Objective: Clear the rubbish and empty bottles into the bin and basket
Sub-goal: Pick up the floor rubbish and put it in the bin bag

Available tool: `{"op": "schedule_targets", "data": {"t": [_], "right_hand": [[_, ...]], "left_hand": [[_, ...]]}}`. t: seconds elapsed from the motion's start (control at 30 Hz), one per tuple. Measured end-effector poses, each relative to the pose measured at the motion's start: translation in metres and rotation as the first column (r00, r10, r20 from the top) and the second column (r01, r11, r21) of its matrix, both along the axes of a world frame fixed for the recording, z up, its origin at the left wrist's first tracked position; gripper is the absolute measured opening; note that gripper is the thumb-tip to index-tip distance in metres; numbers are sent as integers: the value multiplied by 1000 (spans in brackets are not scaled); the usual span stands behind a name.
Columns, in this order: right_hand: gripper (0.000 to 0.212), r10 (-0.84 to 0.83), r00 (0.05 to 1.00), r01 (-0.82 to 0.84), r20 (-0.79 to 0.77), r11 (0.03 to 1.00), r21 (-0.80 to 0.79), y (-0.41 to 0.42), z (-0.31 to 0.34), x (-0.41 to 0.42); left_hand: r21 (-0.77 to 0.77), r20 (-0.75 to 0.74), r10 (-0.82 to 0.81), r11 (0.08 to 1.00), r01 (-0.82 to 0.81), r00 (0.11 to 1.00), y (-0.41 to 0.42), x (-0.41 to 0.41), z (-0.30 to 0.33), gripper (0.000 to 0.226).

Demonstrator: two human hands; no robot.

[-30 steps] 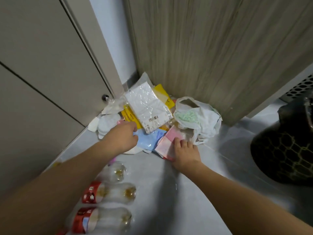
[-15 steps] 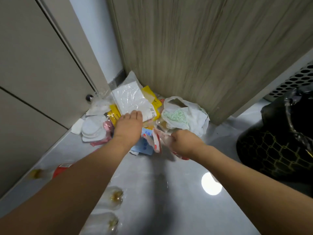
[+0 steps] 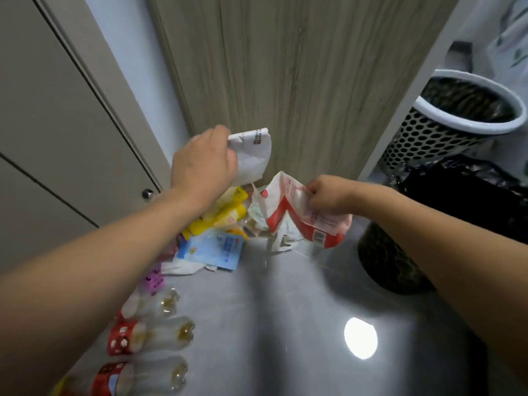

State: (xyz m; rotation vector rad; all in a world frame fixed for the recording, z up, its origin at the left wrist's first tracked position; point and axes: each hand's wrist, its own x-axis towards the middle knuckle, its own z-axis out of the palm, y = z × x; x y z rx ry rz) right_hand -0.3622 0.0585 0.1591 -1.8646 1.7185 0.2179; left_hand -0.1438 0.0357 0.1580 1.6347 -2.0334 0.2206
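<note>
Bin, black liner, soft and crinkled, beside the perforated white basket; both at right, within reach of the rubbish.
Bottles, clear plastic, red labels, lying on the floor, likely awaiting the basket.
Red-and-white wrapper, thin film, pinched in the right hand.
White packet, crumpled, clenched in the left hand, lifted clear of the pile.

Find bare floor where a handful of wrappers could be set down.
Free: the grey floor between the bottles on the left and the black-bagged bin on the right. Crowded: the corner by the wooden panel, heaped with wrappers.
</note>
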Motion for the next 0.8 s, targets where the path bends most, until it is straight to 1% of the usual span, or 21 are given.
{"op": "schedule_targets", "data": {"t": [0.07,0.13,0.23,0.3,0.37,0.43,0.53,0.6,0.63,0.7,0.77,0.8], "right_hand": [[15,-47,999,47,4,999,-25,3,17,-28],[10,-82,997,81,-10,993,-81,7,31,-59],[13,-154,988,149,-15,975,-166,18,46,-111],[19,-206,978,199,-14,957,-212,28,50,-146],[25,-252,967,238,-27,941,-241,39,54,-176],[24,-303,952,284,-32,923,-261,47,57,-204],[20,-398,917,387,29,870,-307,55,58,-239],[20,-441,896,436,57,846,-309,57,51,-252],[21,-442,896,434,41,852,-293,57,47,-256],[24,-404,914,389,-25,894,-220,55,37,-259],[34,-347,931,333,-111,934,-126,51,33,-262],[37,-321,935,308,-148,946,-103,49,34,-265]], "left_hand": [[5,-68,-19,1000,19,997,4,-27,13,17],[21,-170,-72,997,77,983,7,-56,22,16],[64,-348,-163,978,197,923,12,-100,35,18],[67,-402,-228,959,276,887,16,-129,43,20],[61,-410,-281,941,333,868,22,-157,52,18],[39,-398,-322,929,367,859,25,-182,61,15],[2,-407,-347,925,381,845,26,-215,73,15],[-7,-407,-354,923,385,842,22,-233,77,17],[-4,-398,-358,921,389,845,21,-241,77,18],[21,-366,-355,921,389,860,18,-257,76,19],[72,-330,-338,922,380,881,16,-272,72,19],[103,-317,-337,917,385,887,16,-280,68,19]]}}
